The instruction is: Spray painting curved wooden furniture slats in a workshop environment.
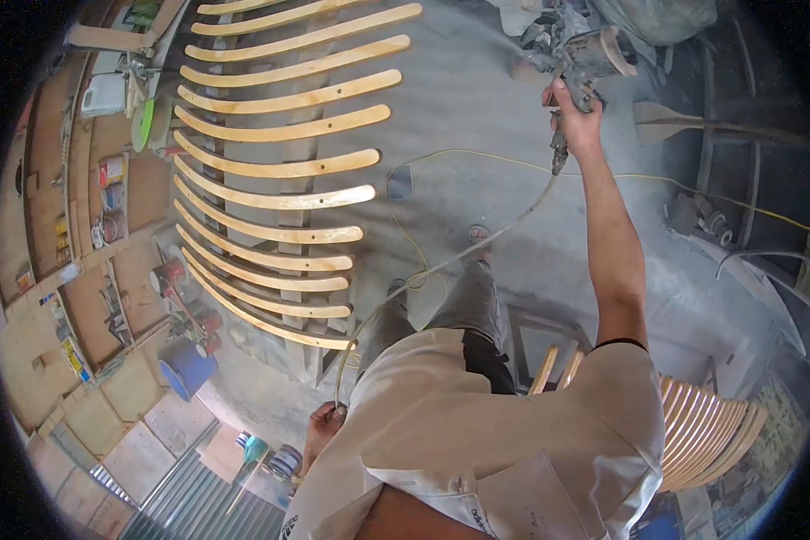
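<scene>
Left hand (322, 425), low at seven o'clock, has its fingers closed round the pale air hose (441, 263), which runs up toward one o'clock to the spray gun (585, 63) clenched in the outstretched right hand (574, 117). The curved wooden slats (283, 168) lie at eleven o'clock, their long axes crosswise, nearer the gun hand. Beyond, at nine o'clock, red and blue cans (189, 360) and small coloured tins stand along wall shelves (108, 198).

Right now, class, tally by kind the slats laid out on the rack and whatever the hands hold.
Pale curved wooden slats: 12
Grey metal spray gun, in right hand: 1
Pale thin hose, in left hand: 1
Total: 14
</scene>
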Demonstrator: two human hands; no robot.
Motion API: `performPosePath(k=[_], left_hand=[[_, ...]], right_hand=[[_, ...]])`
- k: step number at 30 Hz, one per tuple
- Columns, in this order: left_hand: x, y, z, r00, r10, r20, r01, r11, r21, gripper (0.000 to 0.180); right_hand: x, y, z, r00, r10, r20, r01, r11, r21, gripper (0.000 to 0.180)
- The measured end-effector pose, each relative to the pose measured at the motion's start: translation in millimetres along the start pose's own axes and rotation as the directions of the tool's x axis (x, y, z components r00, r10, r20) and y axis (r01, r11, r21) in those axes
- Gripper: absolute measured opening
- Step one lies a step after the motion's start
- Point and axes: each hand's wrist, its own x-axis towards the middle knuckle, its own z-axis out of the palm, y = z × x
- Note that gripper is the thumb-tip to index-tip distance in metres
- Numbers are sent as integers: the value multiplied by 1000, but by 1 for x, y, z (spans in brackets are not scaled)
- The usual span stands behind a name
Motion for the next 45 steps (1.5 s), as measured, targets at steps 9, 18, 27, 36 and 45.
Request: performPosePath(k=[9, 18, 27, 36, 45], left_hand=[[36, 5, 64, 999, -15, 47, 19, 996, -89, 14], [117, 14, 118, 988, 117, 96, -98, 979, -179, 16], [159, 101, 195, 996, 89, -13, -88, 994, 60, 17], [173, 154, 269, 999, 23, -36, -28, 991, -134, 12], [181, 198, 399, 969, 110, -222, -91, 991, 95, 22]], right_hand=[[-19, 25, -36, 974, 104, 200, -96, 994, -51, 26], [2, 16, -56, 819, 325, 474, -245, 943, -224, 31], [223, -36, -77, 963, 123, 240, -85, 983, -160, 55], [374, -98, -74, 966, -146, 214, 164, 984, -66, 28], [531, -155, -78, 955, -203, 215, 215, 976, -33, 27]])
